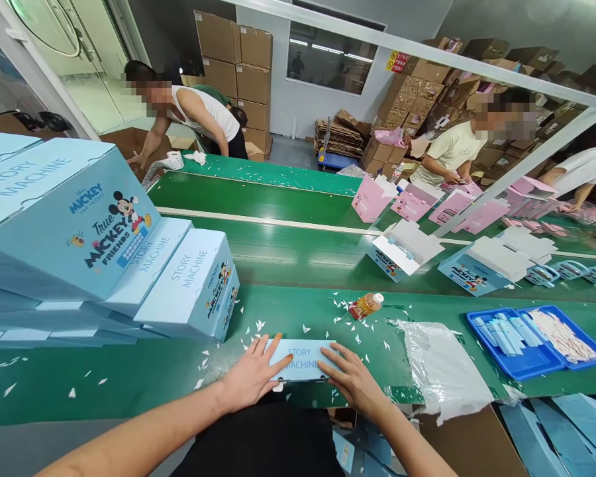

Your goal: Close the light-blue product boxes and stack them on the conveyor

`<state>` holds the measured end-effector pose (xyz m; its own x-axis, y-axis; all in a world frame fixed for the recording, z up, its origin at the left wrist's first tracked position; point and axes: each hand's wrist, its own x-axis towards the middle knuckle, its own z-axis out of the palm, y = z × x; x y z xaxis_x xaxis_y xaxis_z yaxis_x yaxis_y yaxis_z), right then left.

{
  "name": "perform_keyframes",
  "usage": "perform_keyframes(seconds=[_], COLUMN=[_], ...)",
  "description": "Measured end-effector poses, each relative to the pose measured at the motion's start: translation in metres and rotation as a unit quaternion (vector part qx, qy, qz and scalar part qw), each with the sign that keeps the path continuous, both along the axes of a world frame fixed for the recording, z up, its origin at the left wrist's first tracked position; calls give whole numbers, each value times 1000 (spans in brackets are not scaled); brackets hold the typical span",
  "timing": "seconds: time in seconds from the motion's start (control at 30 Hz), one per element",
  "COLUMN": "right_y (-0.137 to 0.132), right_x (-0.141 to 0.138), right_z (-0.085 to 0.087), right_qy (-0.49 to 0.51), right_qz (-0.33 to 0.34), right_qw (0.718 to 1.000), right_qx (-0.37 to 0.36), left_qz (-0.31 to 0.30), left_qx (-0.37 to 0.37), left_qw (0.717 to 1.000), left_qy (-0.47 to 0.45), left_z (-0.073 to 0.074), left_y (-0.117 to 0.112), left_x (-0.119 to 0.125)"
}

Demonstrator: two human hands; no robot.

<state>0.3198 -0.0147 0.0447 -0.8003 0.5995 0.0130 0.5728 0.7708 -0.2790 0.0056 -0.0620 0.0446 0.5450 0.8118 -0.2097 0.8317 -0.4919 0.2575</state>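
Note:
A light blue cardboard box (304, 362) lettered "STORY MACHINE" stands at the near edge of the green work surface, right in front of me. Over its left end is my left hand (251, 374), thumb lying on the top face and fingers reaching to the far edge. My right hand (355, 381) grips the opposite end, its fingers on the top and side. The box's top panel is closed, and a small white tab shows at its near lower edge. Its lower sides are mostly hidden from above.
Blue boxes (179, 278) are stacked at left. A drink bottle (366, 306) lies ahead, with a plastic bag (442, 364) and blue trays (521, 361) at right. Open boxes (477, 265) stand on the conveyor (288, 245). Several co-workers (203, 109) work across it.

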Motion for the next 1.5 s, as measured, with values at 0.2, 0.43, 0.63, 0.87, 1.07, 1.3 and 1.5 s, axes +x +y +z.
perform_keyframes(seconds=[0.2,0.43,0.63,0.87,1.07,1.3,1.5], right_y=[-13,-13,-6,-20,-23,2,23], right_x=[4,4,4,-1,-4,-39,-75], right_z=[-18,-20,-10,-27,-38,-71,-69], right_qy=[-26,-20,-40,-36,-46,204,276], right_qz=[-7,-7,19,-4,-25,-449,-413], right_qw=[999,999,998,996,997,857,719], right_qx=[38,47,34,82,59,-149,-486], left_qz=[-6,-23,-46,-38,-13,172,224], left_qx=[6,-2,-17,13,22,85,70], left_qw=[1000,999,998,998,997,975,967], left_qy=[3,-24,-29,41,77,115,102], left_z=[-2,1,3,3,0,-17,-15], left_y=[-1,-1,2,-2,-2,-7,-4], left_x=[0,-5,-8,0,8,38,46])
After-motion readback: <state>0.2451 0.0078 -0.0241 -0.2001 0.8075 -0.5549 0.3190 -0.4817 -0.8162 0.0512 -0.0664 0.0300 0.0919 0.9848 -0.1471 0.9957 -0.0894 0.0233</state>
